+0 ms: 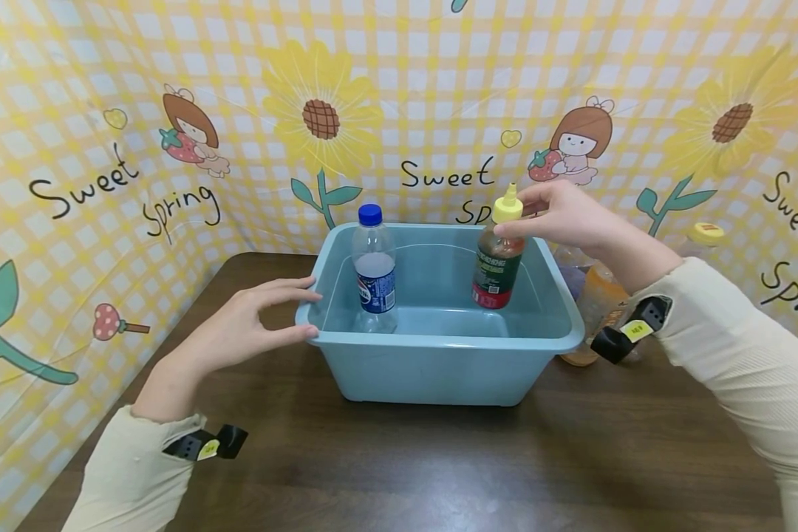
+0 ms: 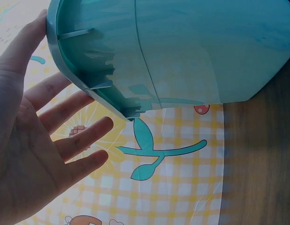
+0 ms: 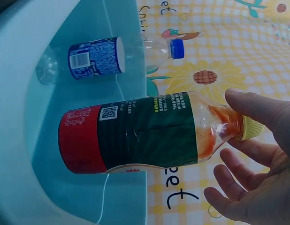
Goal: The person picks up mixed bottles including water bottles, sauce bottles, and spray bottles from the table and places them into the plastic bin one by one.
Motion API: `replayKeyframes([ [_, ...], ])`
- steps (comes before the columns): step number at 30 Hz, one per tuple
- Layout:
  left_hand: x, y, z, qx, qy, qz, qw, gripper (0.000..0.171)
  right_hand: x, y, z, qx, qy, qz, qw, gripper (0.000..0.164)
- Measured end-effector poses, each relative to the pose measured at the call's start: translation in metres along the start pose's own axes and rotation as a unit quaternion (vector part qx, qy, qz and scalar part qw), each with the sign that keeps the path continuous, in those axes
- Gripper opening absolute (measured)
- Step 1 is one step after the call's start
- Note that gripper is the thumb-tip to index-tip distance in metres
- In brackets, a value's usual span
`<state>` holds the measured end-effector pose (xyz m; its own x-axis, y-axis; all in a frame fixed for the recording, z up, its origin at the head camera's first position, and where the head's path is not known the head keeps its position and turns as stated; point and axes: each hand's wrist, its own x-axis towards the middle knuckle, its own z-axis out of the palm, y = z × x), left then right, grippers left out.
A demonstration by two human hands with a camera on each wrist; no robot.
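Note:
My right hand (image 1: 561, 214) pinches a squeeze sauce bottle (image 1: 497, 270) by its neck, just under the yellow nozzle cap. The bottle has a green and red label, and reddish sauce smears the clear neck in the right wrist view. It hangs upright inside the right part of a light blue plastic tub (image 1: 432, 373). My left hand (image 1: 239, 329) touches the tub's left rim, thumb and fingers spread and fairly straight. At the tub's left end stands a clear plastic bottle (image 1: 375, 284) with a blue cap and blue label.
Right of the tub, partly behind my right forearm, are more plastic bottles, one with an orange label (image 1: 601, 292) and one with a yellow cap (image 1: 706, 234). The tub stands on a dark wooden table (image 1: 372, 465). A yellow checked cloth (image 1: 399, 89) covers the walls behind.

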<state>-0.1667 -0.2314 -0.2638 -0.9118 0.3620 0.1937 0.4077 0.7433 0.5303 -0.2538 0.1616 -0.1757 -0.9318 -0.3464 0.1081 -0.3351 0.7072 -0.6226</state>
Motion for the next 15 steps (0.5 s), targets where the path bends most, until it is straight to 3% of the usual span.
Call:
replayKeyframes([
  [15, 0.000, 0.000, 0.000, -0.003, -0.001, 0.001, 1.0000, 0.047, 0.014, 0.005, 0.013, 0.014, -0.034, 0.005, 0.999, 0.041],
])
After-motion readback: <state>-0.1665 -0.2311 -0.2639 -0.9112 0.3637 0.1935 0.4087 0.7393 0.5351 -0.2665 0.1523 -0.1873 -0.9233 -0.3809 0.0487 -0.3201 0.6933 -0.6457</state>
